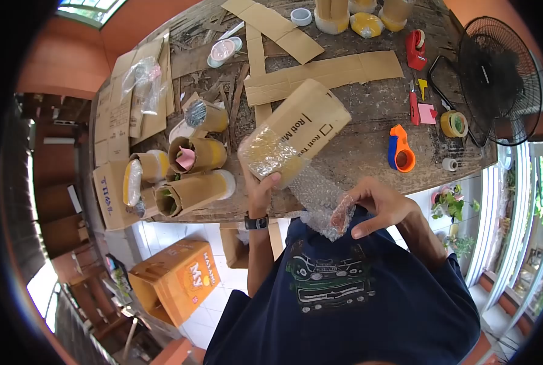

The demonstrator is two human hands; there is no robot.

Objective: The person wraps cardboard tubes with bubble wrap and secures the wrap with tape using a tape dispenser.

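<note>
My left hand (260,187) holds the lower end of a brown cardboard package (311,121) with printed lettering, tilted above the wooden table (356,140). Clear bubble wrap (320,198) covers the package's lower part and trails from it toward my body. Near its loose end is my right hand (378,210), thumb and fingers curled round the gathered edge of the plastic. Long cardboard strips (326,76) lie on the table behind the package.
Cardboard tubes (198,191) stand and lie at the left, beside flattened cardboard (116,121). An orange and blue tape dispenser (400,149), a red dispenser (415,50), tape rolls (454,124) and a black fan (496,79) are at the right. An orange box (177,280) is on the floor.
</note>
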